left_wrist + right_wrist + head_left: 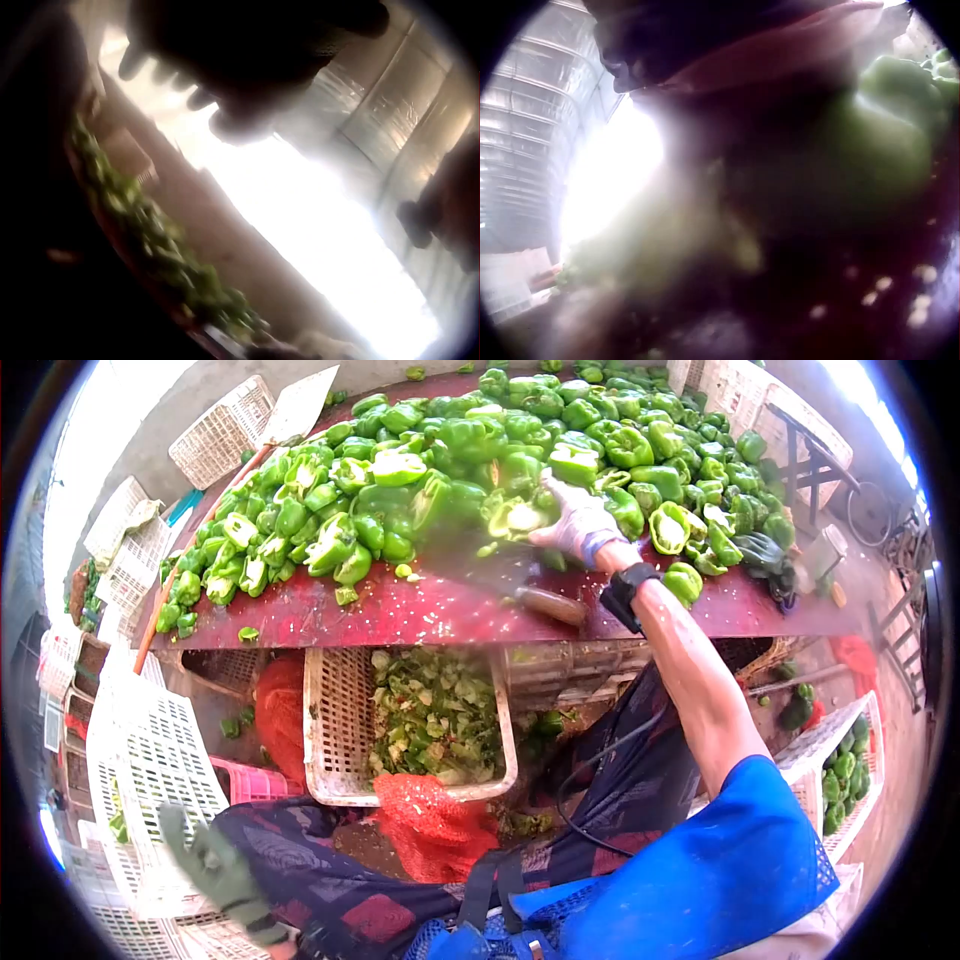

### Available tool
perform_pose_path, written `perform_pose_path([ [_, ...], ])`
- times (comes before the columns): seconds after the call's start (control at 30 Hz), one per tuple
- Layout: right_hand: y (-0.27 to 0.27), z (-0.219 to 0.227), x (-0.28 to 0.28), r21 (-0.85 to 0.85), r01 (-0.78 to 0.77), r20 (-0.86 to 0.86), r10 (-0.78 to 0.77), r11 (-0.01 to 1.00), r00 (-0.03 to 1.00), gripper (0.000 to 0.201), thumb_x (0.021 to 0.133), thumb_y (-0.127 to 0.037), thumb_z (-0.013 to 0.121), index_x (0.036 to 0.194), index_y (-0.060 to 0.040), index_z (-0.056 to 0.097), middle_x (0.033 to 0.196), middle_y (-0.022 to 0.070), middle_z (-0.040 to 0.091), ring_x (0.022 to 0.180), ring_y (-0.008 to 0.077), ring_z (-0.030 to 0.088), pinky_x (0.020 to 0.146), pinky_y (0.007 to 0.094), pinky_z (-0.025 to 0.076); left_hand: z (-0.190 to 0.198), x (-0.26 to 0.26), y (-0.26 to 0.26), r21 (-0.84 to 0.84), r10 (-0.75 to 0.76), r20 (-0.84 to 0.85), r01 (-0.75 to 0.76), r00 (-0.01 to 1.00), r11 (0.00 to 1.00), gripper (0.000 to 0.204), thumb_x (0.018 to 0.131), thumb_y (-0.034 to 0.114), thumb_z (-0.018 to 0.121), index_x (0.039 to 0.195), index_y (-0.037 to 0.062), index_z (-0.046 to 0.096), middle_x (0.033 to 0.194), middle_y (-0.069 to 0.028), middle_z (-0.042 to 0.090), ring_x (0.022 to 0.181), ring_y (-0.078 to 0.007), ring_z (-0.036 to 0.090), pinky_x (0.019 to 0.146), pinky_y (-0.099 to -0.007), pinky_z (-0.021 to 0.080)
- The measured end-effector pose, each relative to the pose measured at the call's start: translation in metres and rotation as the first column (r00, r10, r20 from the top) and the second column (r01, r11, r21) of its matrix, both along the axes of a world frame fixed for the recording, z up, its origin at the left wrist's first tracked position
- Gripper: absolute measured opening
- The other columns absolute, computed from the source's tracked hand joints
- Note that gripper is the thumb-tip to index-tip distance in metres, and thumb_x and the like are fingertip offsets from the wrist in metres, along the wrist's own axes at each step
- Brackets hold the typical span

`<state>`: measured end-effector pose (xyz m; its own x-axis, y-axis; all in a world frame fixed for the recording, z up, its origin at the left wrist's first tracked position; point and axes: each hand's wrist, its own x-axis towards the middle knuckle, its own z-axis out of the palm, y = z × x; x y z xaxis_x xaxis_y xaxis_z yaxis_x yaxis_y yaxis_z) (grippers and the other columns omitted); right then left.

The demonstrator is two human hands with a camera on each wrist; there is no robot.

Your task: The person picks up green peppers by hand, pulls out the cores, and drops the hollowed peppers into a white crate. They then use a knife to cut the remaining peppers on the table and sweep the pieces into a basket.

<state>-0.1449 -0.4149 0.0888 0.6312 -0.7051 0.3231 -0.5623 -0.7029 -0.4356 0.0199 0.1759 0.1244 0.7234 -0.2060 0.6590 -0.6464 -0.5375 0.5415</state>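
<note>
Green peppers (pixel 630 448), some whole and some cut open, are heaped across a red table (pixel 400 610). My right hand (pixel 580 525), in a pale glove, reaches over the front of the heap with thumb and fingers spread beside a blurred, cut pepper (pixel 520 517); whether it touches that pepper is unclear. The right wrist view shows a blurred green pepper (pixel 877 142) close by. Down at the left, my left hand (pixel 215 865), in a grey-green glove, is raised beside my leg, fingers extended and holding nothing. In the left wrist view it is a dark shape (pixel 225 60).
A brown elongated object (pixel 550 605) lies at the table's front edge. Below stands a crate (pixel 325 730) of green scraps, with red netting (pixel 430 825) against it. White crates (pixel 160 770) are stacked at the left; another crate (pixel 805 785) with peppers stands at the right.
</note>
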Motion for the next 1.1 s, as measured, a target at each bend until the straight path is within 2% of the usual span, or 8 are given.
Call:
perform_pose_path([
  [0.1, 0.017, 0.001, 0.004, 0.102, -0.027, -0.148, 0.043, 0.994, 0.988, 0.094, 0.073, -0.038, 0.08, 0.151, -0.0191, 0.032, 0.138, 0.028, 0.048, 0.127, 0.0421, 0.047, 0.105, 0.0444, 0.041, 0.006, -0.038, -0.146, 0.196, -0.384, -0.017, 0.38, 0.923, 0.904, 0.033, 0.085, -0.003, 0.055, 0.117, -0.0005, 0.06, 0.131, -0.0186, 0.056, 0.121, -0.0313, 0.055, 0.103, -0.0372, 0.041],
  [0.2, 0.076, 0.033, 0.002, -0.28, -0.002, -0.274, -0.078, 0.96, 0.959, 0.073, 0.075, -0.036, 0.076, 0.137, -0.0118, 0.046, 0.126, 0.0236, 0.055, 0.118, 0.0373, 0.053, 0.093, 0.0436, 0.046, -0.018, -0.052, -0.223, 0.159, -0.654, -0.084, 0.658, 0.752, 0.736, 0.032, 0.084, 0.008, 0.062, 0.114, -0.0015, 0.061, 0.126, -0.0232, 0.056, 0.12, -0.0368, 0.053, 0.105, -0.0431, 0.042],
  [0.57, 0.096, -0.003, -0.012, -0.181, -0.389, -0.504, 0.254, 0.903, 0.826, 0.019, 0.097, -0.01, 0.047, 0.104, 0.0046, 0.058, 0.069, 0.0147, 0.063, 0.061, 0.0286, 0.065, 0.054, 0.0384, 0.056, -0.08, -0.019, -0.336, -0.043, -0.508, 0.059, 0.511, 0.859, 0.858, 0.027, 0.087, 0.004, 0.061, 0.114, -0.001, 0.06, 0.126, -0.0202, 0.056, 0.111, -0.0303, 0.058, 0.093, -0.0378, 0.049],
  [0.63, 0.074, 0.017, -0.027, -0.517, -0.34, -0.301, 0.204, 0.786, 0.931, 0.03, 0.088, -0.007, 0.054, 0.117, -0.009, 0.051, 0.062, 0.0115, 0.059, 0.055, 0.0313, 0.063, 0.049, 0.045, 0.051, -0.079, -0.004, -0.342, -0.04, -0.451, 0.082, 0.455, 0.889, 0.889, 0.028, 0.088, 0.005, 0.062, 0.115, 0.0007, 0.06, 0.127, -0.0193, 0.056, 0.111, -0.0297, 0.059, 0.09, -0.0362, 0.051],
  [0.7, 0.024, 0.02, -0.039, -0.597, -0.201, -0.433, -0.101, 0.777, 0.896, 0.046, 0.083, -0.005, 0.059, 0.126, -0.0186, 0.052, 0.065, 0.0109, 0.059, 0.056, 0.0299, 0.062, 0.048, 0.0441, 0.05, -0.085, 0.014, -0.36, -0.034, -0.427, 0.063, 0.43, 0.902, 0.902, 0.027, 0.088, 0.006, 0.061, 0.114, 0.0019, 0.062, 0.127, -0.0186, 0.057, 0.112, -0.0293, 0.059, 0.088, -0.0355, 0.053],
  [0.73, -0.014, 0.015, -0.051, -0.722, -0.187, -0.152, 0.111, 0.666, 0.982, 0.051, 0.081, -0.005, 0.06, 0.129, -0.0205, 0.052, 0.065, 0.0099, 0.057, 0.055, 0.0311, 0.06, 0.048, 0.0437, 0.049, -0.086, 0.022, -0.372, -0.028, -0.427, 0.057, 0.429, 0.903, 0.903, 0.027, 0.087, 0.006, 0.061, 0.114, 0.0019, 0.062, 0.127, -0.0186, 0.057, 0.112, -0.0298, 0.058, 0.09, -0.0368, 0.052],
  [0.83, -0.076, 0.014, -0.061, -0.772, 0.213, -0.044, -0.385, 0.599, 0.922, 0.054, 0.082, -0.016, 0.065, 0.134, -0.0156, 0.052, 0.091, 0.012, 0.063, 0.083, 0.0326, 0.063, 0.068, 0.0466, 0.052, -0.068, 0.041, -0.42, 0.062, -0.413, 0.146, 0.408, 0.899, 0.911, 0.029, 0.084, 0.013, 0.064, 0.109, -0.0023, 0.063, 0.119, -0.0217, 0.061, 0.114, -0.0349, 0.057, 0.103, -0.0429, 0.044],
  [1.1, -0.069, 0.028, 0.07, -0.68, -0.107, 0.02, 0.164, 0.725, 0.986, 0.05, 0.078, -0.027, 0.071, 0.125, -0.0109, 0.06, 0.105, 0.0129, 0.064, 0.101, 0.0329, 0.06, 0.089, 0.0421, 0.05, -0.066, 0.049, -0.493, 0.486, -0.387, 0.079, 0.303, 0.919, 0.82, 0.023, 0.077, 0.023, 0.068, 0.099, 0.0179, 0.071, 0.095, -0.0128, 0.067, 0.09, -0.0341, 0.064, 0.079, -0.0446, 0.052],
])
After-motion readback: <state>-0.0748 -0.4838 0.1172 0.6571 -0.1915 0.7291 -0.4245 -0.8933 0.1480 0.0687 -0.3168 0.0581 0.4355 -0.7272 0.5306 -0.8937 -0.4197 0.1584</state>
